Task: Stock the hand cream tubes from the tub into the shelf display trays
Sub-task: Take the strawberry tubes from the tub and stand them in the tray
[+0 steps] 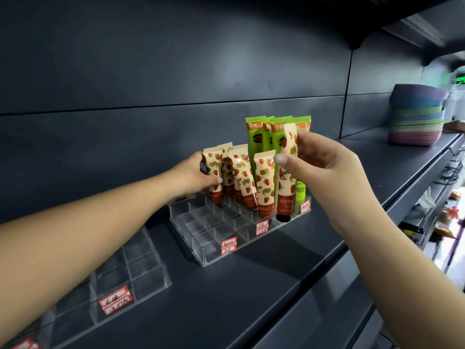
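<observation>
I read "XIYING" in pale capitals on the red lower band of the cream strawberry-patterned tube (286,177) pinched in my right hand (324,167). The same word shows, partly cut off, on the standing strawberry tubes (241,177). The green tubes (274,129) carry Chinese characters "免费". The red-and-white stickers (229,245) on the clear acrylic tray (201,238) are too small to read.

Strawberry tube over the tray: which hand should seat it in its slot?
Right. The right hand already pinches the strawberry tube, upright with its cap at a slot of the clear tray. The left hand is occupied holding the back-row tubes.
</observation>
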`<act>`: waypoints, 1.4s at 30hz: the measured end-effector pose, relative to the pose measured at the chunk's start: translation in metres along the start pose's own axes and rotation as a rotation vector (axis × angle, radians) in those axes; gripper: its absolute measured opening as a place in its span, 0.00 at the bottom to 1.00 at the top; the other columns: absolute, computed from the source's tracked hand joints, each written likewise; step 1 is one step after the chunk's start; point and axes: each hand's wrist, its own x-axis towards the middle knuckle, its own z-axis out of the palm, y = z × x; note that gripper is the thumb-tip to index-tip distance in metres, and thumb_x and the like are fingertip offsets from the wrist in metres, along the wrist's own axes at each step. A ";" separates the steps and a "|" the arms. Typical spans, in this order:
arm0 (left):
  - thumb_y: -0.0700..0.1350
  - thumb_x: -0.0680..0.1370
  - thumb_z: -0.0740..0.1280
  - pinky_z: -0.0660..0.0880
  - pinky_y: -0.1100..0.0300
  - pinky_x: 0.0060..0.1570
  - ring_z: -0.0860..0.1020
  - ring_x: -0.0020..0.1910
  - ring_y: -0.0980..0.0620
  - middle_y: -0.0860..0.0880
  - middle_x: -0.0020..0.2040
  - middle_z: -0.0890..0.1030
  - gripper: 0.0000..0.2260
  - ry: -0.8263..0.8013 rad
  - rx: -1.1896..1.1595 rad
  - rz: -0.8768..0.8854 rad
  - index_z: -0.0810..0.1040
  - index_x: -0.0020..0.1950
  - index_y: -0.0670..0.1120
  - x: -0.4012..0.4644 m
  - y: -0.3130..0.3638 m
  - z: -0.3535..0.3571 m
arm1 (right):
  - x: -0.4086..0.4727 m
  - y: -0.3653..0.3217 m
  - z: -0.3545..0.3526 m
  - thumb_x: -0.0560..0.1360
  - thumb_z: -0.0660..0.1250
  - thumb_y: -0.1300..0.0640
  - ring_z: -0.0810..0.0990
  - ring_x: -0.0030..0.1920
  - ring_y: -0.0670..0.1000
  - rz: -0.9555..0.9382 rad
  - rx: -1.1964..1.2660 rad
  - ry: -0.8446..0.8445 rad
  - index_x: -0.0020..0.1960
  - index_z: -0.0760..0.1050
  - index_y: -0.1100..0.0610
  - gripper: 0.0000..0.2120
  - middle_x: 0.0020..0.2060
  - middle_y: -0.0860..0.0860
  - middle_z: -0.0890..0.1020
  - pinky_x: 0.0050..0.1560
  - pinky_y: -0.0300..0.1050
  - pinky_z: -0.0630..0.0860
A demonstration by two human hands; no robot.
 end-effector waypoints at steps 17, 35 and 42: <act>0.47 0.71 0.72 0.75 0.51 0.57 0.74 0.55 0.48 0.48 0.53 0.72 0.31 -0.043 0.101 -0.048 0.61 0.69 0.49 -0.008 0.000 -0.016 | 0.021 -0.018 0.022 0.70 0.71 0.53 0.80 0.52 0.50 -0.019 -0.077 0.015 0.67 0.68 0.52 0.27 0.53 0.50 0.80 0.51 0.43 0.78; 0.45 0.74 0.68 0.79 0.61 0.46 0.80 0.37 0.56 0.48 0.40 0.82 0.04 -0.070 -0.080 0.280 0.79 0.44 0.46 -0.095 0.070 -0.047 | 0.008 -0.019 0.053 0.68 0.73 0.53 0.75 0.39 0.40 -0.139 -0.258 -0.032 0.69 0.62 0.51 0.33 0.39 0.39 0.73 0.42 0.31 0.73; 0.37 0.74 0.68 0.80 0.61 0.44 0.81 0.40 0.53 0.46 0.42 0.83 0.02 -0.033 -0.119 0.250 0.80 0.45 0.43 -0.089 0.068 -0.051 | -0.009 -0.013 0.029 0.68 0.71 0.52 0.77 0.49 0.42 -0.042 -0.277 -0.273 0.71 0.62 0.53 0.34 0.49 0.43 0.76 0.47 0.32 0.74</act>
